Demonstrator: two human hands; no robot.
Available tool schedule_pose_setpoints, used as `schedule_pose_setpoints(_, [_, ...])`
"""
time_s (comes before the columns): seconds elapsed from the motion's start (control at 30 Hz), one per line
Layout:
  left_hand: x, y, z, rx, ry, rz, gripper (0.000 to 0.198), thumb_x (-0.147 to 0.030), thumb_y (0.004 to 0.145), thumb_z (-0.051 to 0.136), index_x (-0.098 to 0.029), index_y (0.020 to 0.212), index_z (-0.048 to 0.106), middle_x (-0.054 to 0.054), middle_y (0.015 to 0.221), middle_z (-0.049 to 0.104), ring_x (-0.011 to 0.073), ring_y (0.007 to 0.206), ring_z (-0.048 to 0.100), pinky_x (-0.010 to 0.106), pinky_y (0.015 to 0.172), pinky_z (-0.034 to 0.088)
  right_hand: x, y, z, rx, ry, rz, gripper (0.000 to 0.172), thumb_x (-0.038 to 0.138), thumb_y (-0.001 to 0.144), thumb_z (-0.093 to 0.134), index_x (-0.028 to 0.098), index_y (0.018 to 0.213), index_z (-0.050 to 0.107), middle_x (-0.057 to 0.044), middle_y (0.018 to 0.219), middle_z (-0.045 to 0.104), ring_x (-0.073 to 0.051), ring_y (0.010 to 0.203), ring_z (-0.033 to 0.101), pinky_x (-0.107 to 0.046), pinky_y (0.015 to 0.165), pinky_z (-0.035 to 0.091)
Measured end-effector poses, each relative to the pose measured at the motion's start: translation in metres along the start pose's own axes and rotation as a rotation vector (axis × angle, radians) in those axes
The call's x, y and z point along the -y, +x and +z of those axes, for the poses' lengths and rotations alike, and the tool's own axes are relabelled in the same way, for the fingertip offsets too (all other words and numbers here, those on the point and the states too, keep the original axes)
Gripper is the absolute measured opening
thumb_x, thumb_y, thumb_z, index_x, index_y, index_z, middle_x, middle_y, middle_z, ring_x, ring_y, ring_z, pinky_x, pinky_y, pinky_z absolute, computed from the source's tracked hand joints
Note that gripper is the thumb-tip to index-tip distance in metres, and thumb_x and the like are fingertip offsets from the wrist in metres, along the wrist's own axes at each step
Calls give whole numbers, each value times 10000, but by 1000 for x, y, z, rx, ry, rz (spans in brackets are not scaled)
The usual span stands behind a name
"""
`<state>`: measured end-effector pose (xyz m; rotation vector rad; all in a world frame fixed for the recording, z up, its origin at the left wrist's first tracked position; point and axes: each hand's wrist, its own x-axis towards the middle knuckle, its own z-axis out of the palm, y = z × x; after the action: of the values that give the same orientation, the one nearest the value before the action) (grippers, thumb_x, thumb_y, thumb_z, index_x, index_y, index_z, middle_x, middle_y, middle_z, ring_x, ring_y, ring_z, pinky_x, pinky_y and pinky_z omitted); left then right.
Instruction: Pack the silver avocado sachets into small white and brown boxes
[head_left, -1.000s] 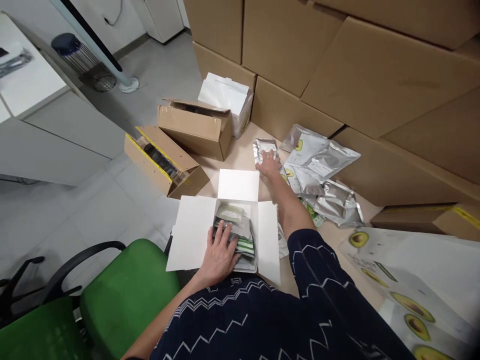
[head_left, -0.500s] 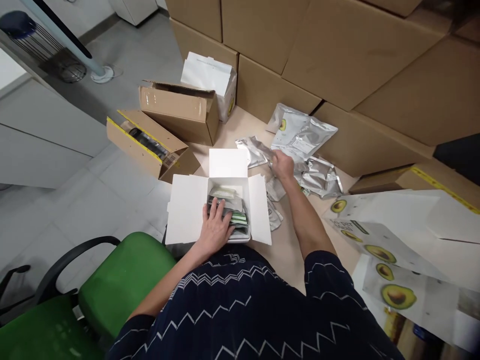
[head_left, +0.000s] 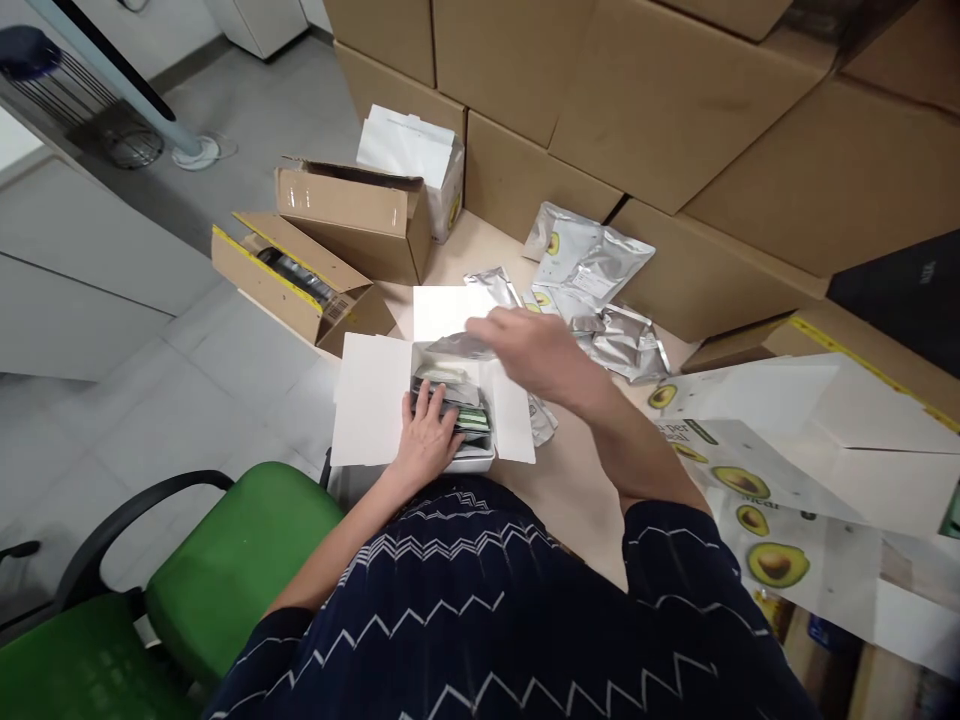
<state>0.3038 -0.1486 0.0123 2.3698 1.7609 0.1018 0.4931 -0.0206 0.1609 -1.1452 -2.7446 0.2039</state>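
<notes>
A white box (head_left: 375, 400) with its flaps spread stands at the table edge in front of me. Several sachets (head_left: 471, 418) stand packed in a row inside it. My left hand (head_left: 427, 430) lies on them with its fingers spread. My right hand (head_left: 529, 345) is raised over the box's far right side, its fingers closed on a silver sachet (head_left: 461, 345) that hangs above the opening. Behind that hand lie more silver sachets (head_left: 626, 340) and a large silver pouch (head_left: 592, 260) with an avocado print; the hand hides part of the pile.
Brown cartons (head_left: 517, 165) are stacked along the back. Open cardboard boxes (head_left: 352, 215) and another white box (head_left: 420, 150) stand at back left. Avocado-printed boxes (head_left: 750, 480) lie at right. A green chair (head_left: 240, 560) is on my left.
My right hand has moved from the silver pile leftward to above the white box, carrying a silver sachet. My left hand stays on the sachets in the box.
</notes>
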Motion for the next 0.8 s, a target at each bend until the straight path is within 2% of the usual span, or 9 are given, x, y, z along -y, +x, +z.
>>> schedule_pose_setpoints(0.07, [0,0,0,-3,8,-3,331,-376,912,618,-182,1174,674,193,1553,431,450,1501,264,709,1178,245,19,19,21,146,-101,-38,316,109,993,401,203,1178,638,-99,1050,710,-219,913,627,-304,702,431])
schedule_pose_setpoints(0.17, [-1,0,1,-4,15,-13,334,-375,904,631,-179,1170,678,200,1538,445,455,1490,284,710,1171,256,37,47,62,302,-120,-102,273,148,986,454,189,1183,639,-132,1126,709,-272,1017,646,-322,735,457])
schedule_pose_setpoints(0.27, [-1,0,1,-11,11,-25,340,-381,894,647,-185,1171,680,198,1524,461,450,1483,304,696,1173,268,38,69,99,419,-89,-143,261,152,971,481,171,1182,633,-139,1142,716,-290,1049,672,-337,759,484])
schedule_pose_setpoints(0.33, [-2,0,1,-19,8,-23,352,-380,899,642,-182,1189,674,199,1524,462,450,1483,306,692,1172,275,30,76,115,500,-57,-142,271,168,980,473,150,1212,610,-146,1108,731,-280,1031,693,-336,767,493])
schedule_pose_setpoints(0.43, [-2,-1,0,-27,-3,-19,360,-374,906,633,-177,1205,669,202,1536,453,451,1488,296,693,1172,277,14,77,123,559,21,-111,311,251,984,514,129,1263,578,-154,1113,738,-271,1043,696,-324,790,494])
schedule_pose_setpoints(0.53, [-3,-2,-1,-26,-23,-25,354,-362,903,634,-177,1203,670,203,1546,443,453,1488,296,700,1170,272,2,71,121,598,82,-83,357,334,949,592,137,1245,613,-155,1182,724,-280,1076,681,-325,823,493])
schedule_pose_setpoints(0.67, [-2,0,0,-40,-50,-49,374,-348,889,650,-175,1220,662,210,1576,399,453,1492,289,698,1173,266,-2,65,116,698,43,9,270,241,966,528,135,1157,686,-156,1138,741,-281,1046,687,-334,819,498])
schedule_pose_setpoints(0.8, [-1,5,2,-69,-52,-66,383,-322,892,647,-154,1235,645,231,1599,350,449,1507,263,669,1188,264,-2,67,117,666,56,39,295,226,966,525,163,1211,677,-141,1163,740,-280,1045,696,-326,813,501])
